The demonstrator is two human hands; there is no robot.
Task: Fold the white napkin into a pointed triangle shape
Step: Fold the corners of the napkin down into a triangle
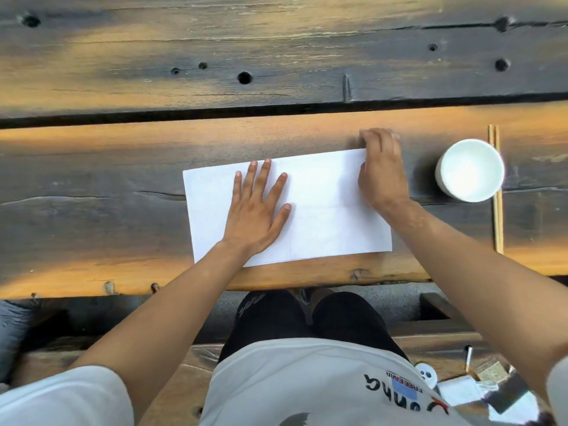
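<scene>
Dark plank table (92,186) under everything; white napkin (322,210) lies flat near front edge as wide rectangle, long axis left-right; left hand (258,207) spread flat, pressing napkin's left-centre; right hand (381,167) at far right corner, fingers curled, seemingly pinching it, grip partly hidden; right hand nearer next fold's corner; white cup (470,170) and chopsticks (498,216) just right.

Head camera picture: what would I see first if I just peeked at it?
The white napkin, a flat rectangle on the dark wooden table. The left hand presses flat on it, and the right hand grips its far right corner. To the right, a white cup stands beside chopsticks.
</scene>
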